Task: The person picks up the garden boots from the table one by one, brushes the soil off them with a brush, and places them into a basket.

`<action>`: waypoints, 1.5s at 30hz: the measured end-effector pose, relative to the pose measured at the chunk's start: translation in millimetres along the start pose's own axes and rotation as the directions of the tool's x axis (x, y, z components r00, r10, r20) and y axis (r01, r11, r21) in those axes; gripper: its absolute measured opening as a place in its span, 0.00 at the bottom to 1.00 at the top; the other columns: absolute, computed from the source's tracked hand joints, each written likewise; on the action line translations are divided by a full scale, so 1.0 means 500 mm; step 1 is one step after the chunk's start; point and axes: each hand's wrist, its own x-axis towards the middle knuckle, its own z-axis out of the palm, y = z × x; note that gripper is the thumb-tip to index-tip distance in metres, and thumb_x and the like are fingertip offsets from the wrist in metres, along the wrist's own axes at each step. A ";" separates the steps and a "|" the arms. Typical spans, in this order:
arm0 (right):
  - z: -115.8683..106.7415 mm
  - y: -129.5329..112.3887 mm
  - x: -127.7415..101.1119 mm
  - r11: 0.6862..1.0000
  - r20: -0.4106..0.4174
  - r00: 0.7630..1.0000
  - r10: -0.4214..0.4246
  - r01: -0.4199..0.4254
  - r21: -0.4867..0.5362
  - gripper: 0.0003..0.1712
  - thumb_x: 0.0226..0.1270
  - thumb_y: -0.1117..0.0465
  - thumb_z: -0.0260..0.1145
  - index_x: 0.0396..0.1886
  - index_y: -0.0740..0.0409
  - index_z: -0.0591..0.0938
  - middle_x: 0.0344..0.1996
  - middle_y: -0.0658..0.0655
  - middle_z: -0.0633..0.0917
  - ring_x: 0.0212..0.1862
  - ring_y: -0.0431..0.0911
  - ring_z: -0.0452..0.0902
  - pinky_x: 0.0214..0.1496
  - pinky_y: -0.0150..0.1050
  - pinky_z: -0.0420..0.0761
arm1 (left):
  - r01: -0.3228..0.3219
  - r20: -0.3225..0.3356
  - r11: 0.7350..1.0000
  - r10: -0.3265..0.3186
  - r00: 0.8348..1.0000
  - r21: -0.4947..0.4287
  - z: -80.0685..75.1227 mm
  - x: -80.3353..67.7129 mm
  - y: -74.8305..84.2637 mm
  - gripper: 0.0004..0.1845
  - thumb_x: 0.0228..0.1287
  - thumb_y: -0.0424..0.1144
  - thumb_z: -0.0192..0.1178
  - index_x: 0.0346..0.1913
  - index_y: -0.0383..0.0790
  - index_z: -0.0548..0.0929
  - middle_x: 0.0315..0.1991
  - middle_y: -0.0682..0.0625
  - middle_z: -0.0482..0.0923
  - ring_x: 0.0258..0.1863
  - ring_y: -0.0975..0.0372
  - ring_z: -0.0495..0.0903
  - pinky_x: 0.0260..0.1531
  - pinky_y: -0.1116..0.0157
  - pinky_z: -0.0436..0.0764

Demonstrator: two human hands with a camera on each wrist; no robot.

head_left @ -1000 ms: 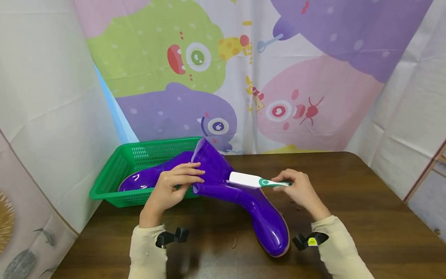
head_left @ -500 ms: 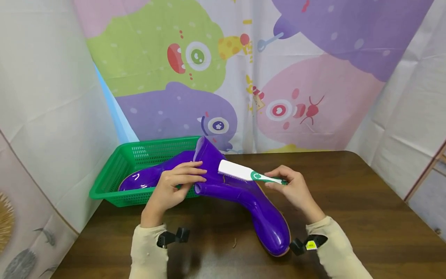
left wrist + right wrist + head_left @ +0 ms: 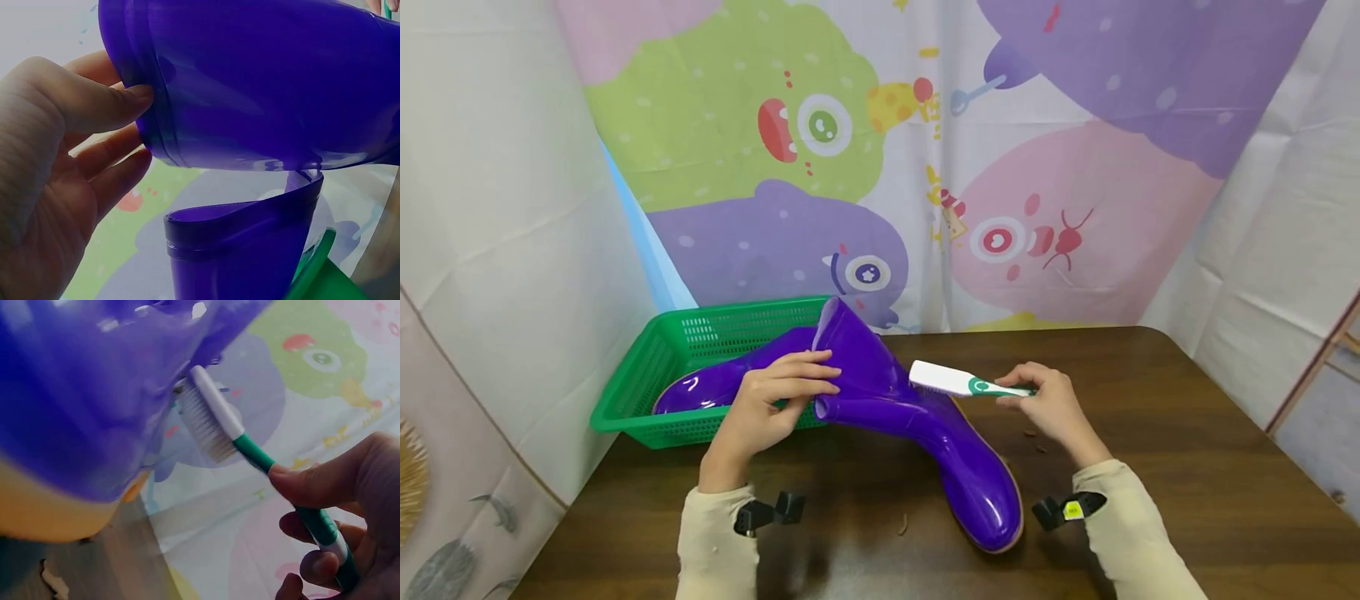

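Left hand curled around the open top of the purple boot, thumb pressed on its rim. Right hand just right of the boot's shaft, fingers pinching a brush handle. Both forearms in cream sleeves.

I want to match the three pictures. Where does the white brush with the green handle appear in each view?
Head view: the white brush with the green handle is right of centre, beside the glossy purple rubber boot, held by the right hand.
Left wrist view: not clearly in it.
Right wrist view: centre, bristles toward the boot.
Shared landmark: the purple boot.
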 end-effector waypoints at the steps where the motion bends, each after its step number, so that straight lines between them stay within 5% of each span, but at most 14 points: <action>1: -0.003 0.000 0.001 1.000 -0.010 1.000 -0.002 0.002 -0.007 0.11 0.48 0.75 0.77 0.33 0.63 0.89 0.31 0.58 0.86 0.30 0.45 0.78 0.29 0.31 0.78 | -0.001 0.000 1.000 0.001 1.000 -0.001 0.000 0.000 0.000 0.17 0.52 0.14 0.61 0.38 0.36 0.90 0.44 0.42 0.86 0.56 0.48 0.80 0.63 0.62 0.72; 7: -0.007 -0.023 0.000 0.994 -0.075 0.997 -0.027 0.034 0.099 0.12 0.50 0.74 0.77 0.36 0.66 0.88 0.33 0.58 0.85 0.29 0.39 0.76 0.29 0.29 0.77 | -0.002 -0.006 1.000 0.002 1.000 0.004 0.002 0.001 0.001 0.17 0.53 0.15 0.61 0.38 0.37 0.90 0.44 0.42 0.87 0.56 0.48 0.80 0.63 0.62 0.73; 13: 0.014 -0.050 -0.008 0.932 -0.016 0.995 -0.103 0.102 0.347 0.13 0.52 0.76 0.75 0.40 0.71 0.86 0.32 0.52 0.85 0.32 0.39 0.76 0.31 0.27 0.77 | 0.010 -0.002 1.000 -0.010 1.000 -0.002 0.002 0.002 0.002 0.17 0.52 0.14 0.61 0.38 0.37 0.90 0.44 0.42 0.87 0.57 0.48 0.80 0.63 0.62 0.73; 19: 0.032 -0.039 -0.009 0.955 0.067 0.982 -0.174 0.152 0.254 0.13 0.48 0.76 0.77 0.36 0.65 0.88 0.30 0.57 0.85 0.34 0.38 0.79 0.36 0.31 0.78 | 0.027 0.007 1.000 -0.027 1.000 -0.006 0.000 0.001 0.004 0.17 0.52 0.14 0.61 0.38 0.37 0.90 0.44 0.42 0.87 0.57 0.48 0.80 0.64 0.62 0.72; 28: 0.008 0.016 -0.003 0.981 0.084 0.992 0.098 -0.110 0.157 0.12 0.49 0.75 0.75 0.36 0.67 0.88 0.33 0.62 0.87 0.32 0.47 0.78 0.31 0.33 0.79 | 0.011 0.001 1.000 -0.011 1.000 -0.018 -0.002 -0.002 0.000 0.18 0.52 0.14 0.60 0.38 0.37 0.90 0.44 0.42 0.86 0.57 0.49 0.80 0.63 0.62 0.72; 32: -0.007 0.028 0.000 0.986 0.046 0.989 0.137 -0.141 0.084 0.11 0.49 0.74 0.75 0.35 0.66 0.88 0.32 0.61 0.87 0.30 0.44 0.78 0.29 0.33 0.78 | 0.005 -0.004 1.000 -0.005 1.000 -0.020 -0.001 -0.002 -0.001 0.18 0.52 0.14 0.60 0.38 0.37 0.90 0.44 0.42 0.87 0.57 0.49 0.80 0.63 0.62 0.72; 37: -0.022 0.009 0.001 0.998 -0.022 0.999 0.046 -0.045 0.049 0.11 0.49 0.73 0.77 0.35 0.64 0.89 0.33 0.59 0.87 0.30 0.40 0.77 0.29 0.31 0.78 | 0.000 -0.003 1.000 0.000 1.000 -0.023 0.001 0.000 0.000 0.18 0.52 0.14 0.60 0.38 0.37 0.90 0.44 0.42 0.87 0.57 0.49 0.80 0.64 0.62 0.72; 43: -0.008 -0.045 -0.009 0.940 -0.001 0.997 -0.082 0.077 0.331 0.12 0.53 0.75 0.75 0.39 0.71 0.86 0.32 0.52 0.85 0.33 0.38 0.77 0.31 0.29 0.79 | 0.002 0.007 1.000 -0.001 1.000 -0.031 0.000 -0.002 -0.001 0.18 0.51 0.13 0.59 0.38 0.36 0.90 0.44 0.42 0.87 0.58 0.50 0.79 0.64 0.63 0.71; 45: 0.004 -0.053 -0.011 0.932 0.025 0.991 -0.132 0.115 0.343 0.12 0.52 0.76 0.75 0.38 0.70 0.87 0.30 0.51 0.84 0.33 0.40 0.77 0.32 0.29 0.79 | 0.008 0.013 0.999 -0.008 1.000 -0.034 0.000 -0.003 -0.001 0.18 0.51 0.13 0.59 0.38 0.36 0.90 0.44 0.42 0.86 0.58 0.50 0.79 0.64 0.63 0.71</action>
